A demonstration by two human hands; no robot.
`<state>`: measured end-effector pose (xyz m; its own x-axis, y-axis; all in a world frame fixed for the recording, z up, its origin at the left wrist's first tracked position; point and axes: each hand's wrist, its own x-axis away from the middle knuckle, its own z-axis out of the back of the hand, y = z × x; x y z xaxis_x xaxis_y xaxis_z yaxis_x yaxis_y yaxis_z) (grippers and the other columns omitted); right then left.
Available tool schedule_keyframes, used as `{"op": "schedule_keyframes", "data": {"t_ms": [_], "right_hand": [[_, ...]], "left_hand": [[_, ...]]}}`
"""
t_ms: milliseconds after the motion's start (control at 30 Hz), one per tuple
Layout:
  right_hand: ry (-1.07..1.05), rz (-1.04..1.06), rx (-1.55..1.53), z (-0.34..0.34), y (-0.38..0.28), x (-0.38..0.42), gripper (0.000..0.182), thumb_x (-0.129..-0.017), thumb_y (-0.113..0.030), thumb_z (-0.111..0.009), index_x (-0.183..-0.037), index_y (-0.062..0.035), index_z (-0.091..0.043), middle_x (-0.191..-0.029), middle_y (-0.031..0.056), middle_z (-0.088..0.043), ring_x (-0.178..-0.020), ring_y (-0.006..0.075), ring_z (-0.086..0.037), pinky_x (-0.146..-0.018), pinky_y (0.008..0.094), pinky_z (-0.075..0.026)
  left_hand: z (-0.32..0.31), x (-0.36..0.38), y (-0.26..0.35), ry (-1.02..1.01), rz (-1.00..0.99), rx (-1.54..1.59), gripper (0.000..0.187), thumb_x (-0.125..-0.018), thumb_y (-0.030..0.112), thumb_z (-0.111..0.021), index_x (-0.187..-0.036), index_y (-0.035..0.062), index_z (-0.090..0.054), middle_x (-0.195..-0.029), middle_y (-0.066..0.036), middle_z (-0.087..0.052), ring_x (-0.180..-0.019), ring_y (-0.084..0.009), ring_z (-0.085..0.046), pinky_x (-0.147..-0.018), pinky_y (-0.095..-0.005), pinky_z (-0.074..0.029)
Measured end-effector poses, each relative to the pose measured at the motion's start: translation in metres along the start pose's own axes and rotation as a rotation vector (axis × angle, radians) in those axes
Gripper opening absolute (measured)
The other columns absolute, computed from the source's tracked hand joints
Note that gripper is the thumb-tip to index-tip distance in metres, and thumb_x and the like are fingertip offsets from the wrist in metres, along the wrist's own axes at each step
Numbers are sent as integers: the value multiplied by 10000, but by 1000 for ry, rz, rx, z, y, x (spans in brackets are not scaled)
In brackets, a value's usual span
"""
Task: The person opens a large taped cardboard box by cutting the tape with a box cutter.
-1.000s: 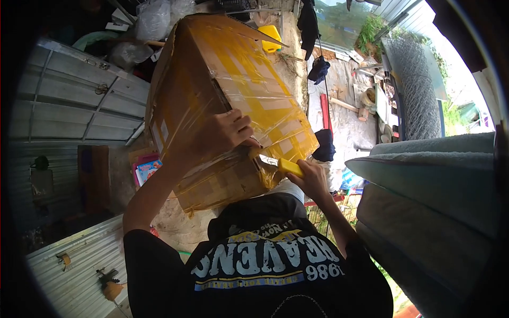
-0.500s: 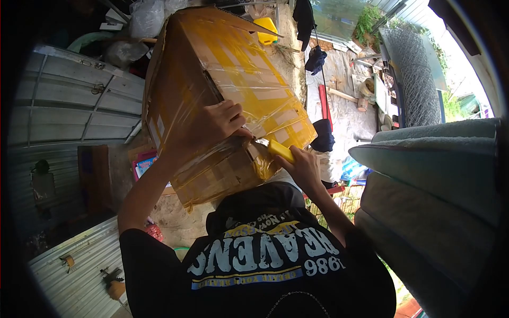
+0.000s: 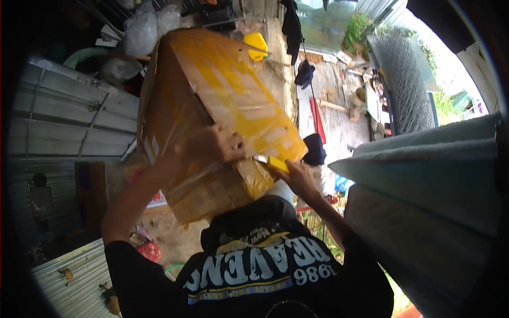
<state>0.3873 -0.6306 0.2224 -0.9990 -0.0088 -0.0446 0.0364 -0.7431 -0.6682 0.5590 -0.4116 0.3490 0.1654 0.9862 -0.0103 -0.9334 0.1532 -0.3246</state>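
Note:
A large cardboard box [image 3: 238, 95], covered in yellow and clear tape, stands tilted in front of my body. My right hand [image 3: 298, 177] is closed round a yellow-handled cutter [image 3: 278, 165], its metal tip at the taped corner of the box. My left hand [image 3: 214, 144] lies against the near edge of the box, left of the cutter. Its fingers are curled and blurred by motion, and whatever they may pinch is hidden.
Grey padded rolls [image 3: 424, 175] stand close on the right. A panelled metal door [image 3: 69, 111] is at the left. Behind are plastic bags [image 3: 140, 32], a yellow container [image 3: 256, 46], a red bar [image 3: 319, 119] and a wire mesh roll [image 3: 403, 79].
The view has shifted a little. My left hand has moved slightly away from the cutter along the box edge, and the cutter remains at the taped corner.

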Motion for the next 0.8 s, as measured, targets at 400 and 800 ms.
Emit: {"op": "schedule_keyframes", "data": {"t_ms": [400, 800], "right_hand": [[-77, -401, 39, -31, 136, -15, 469, -834, -487, -504, -728, -32, -550, -600, 186, -561, -604, 363, -573, -556, 451, -427], [-17, -80, 154, -15, 83, -53, 481, -818, -507, -520, -746, -32, -527, -592, 160, -557, -579, 334, -576, -543, 417, -446]], "left_hand": [[14, -8, 11, 36, 192, 30, 134, -752, 160, -539, -855, 105, -473, -792, -67, -508, -849, -276, -612, -700, -407, -542], [14, -14, 13, 321, 557, 159, 186, -658, -4, -602, -834, 46, -576, -783, -68, -559, -834, -229, -609, -775, -388, -522]]}}
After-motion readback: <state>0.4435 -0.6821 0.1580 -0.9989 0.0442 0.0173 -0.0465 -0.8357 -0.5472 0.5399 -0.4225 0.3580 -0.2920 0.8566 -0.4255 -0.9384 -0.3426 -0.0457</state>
